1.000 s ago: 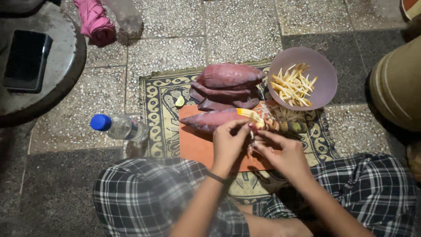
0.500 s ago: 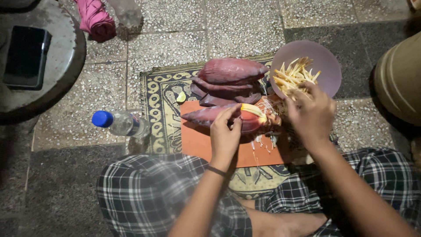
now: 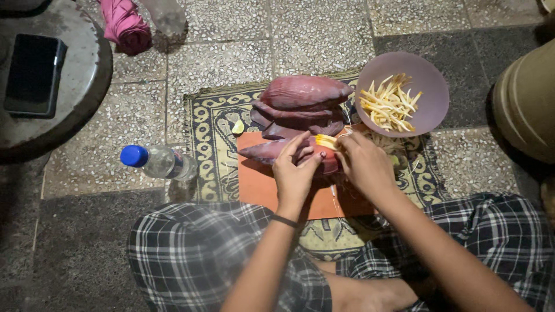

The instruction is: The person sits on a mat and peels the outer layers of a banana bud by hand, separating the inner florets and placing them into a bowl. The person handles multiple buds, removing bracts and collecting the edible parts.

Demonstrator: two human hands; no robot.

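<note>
A purple banana flower point(image 3: 263, 151) lies on an orange cutting board point(image 3: 260, 188). My left hand point(image 3: 295, 173) presses down on the flower's middle. My right hand point(image 3: 363, 164) grips its thick end, fingers at the row of pale yellow florets point(image 3: 326, 141). A pile of peeled purple bracts point(image 3: 300, 101) rests behind the board. To the right stands a mauve bowl point(image 3: 430, 86) holding several yellow florets point(image 3: 390, 104).
A patterned mat point(image 3: 211, 133) lies under the board. A clear bottle with a blue cap point(image 3: 156, 162) lies to its left, a lime wedge point(image 3: 237, 127) nearby. A round grey stool point(image 3: 75, 98) with a dark phone point(image 3: 32, 75) is far left, a pink cloth point(image 3: 124, 26) behind.
My right hand went from the flower to the bowl, then came back to the flower's thick end. My left hand shifted from the florets to lying over the flower.
</note>
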